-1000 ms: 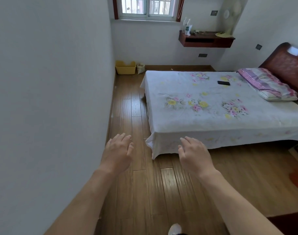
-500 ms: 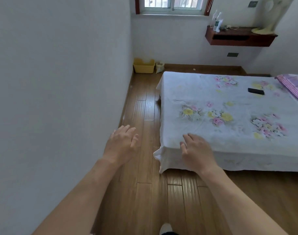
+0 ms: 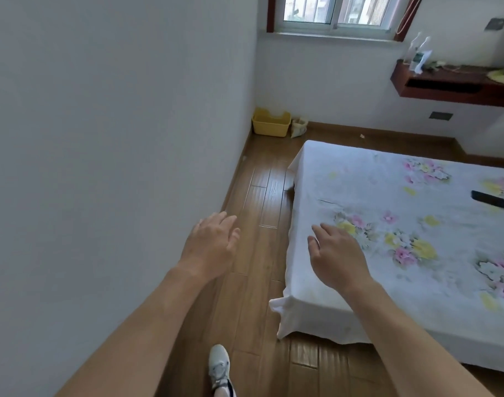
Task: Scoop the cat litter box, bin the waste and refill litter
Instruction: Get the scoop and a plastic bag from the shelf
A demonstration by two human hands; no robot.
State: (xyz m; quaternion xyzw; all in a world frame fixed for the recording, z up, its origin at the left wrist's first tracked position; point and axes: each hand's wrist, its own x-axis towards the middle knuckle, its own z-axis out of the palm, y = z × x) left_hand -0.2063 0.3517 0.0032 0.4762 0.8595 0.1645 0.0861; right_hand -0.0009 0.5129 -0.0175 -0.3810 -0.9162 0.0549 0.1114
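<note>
A yellow plastic litter box [image 3: 270, 125] stands on the wooden floor in the far corner, under the window and against the left wall. A small pale bag [image 3: 298, 128] leans right beside it. My left hand [image 3: 212, 247] is held out in front of me over the floor strip, fingers apart, holding nothing. My right hand [image 3: 337, 257] hovers over the near corner of the bed, also empty with fingers spread. Both hands are far from the box. What lies inside the box is hidden from here.
A bed [image 3: 325, 313] with a white floral sheet fills the right side, leaving a narrow floor strip [image 3: 262, 196] along the white left wall [image 3: 116, 167]. A black phone [image 3: 488, 199] lies on the bed. A wall shelf [image 3: 451, 87] hangs at back right. My white shoe [image 3: 219, 366] is below.
The view has moved forward and left along the bed's foot toward the corner; the yellow box looks larger and nearer. Both hands stay empty and outstretched.
</note>
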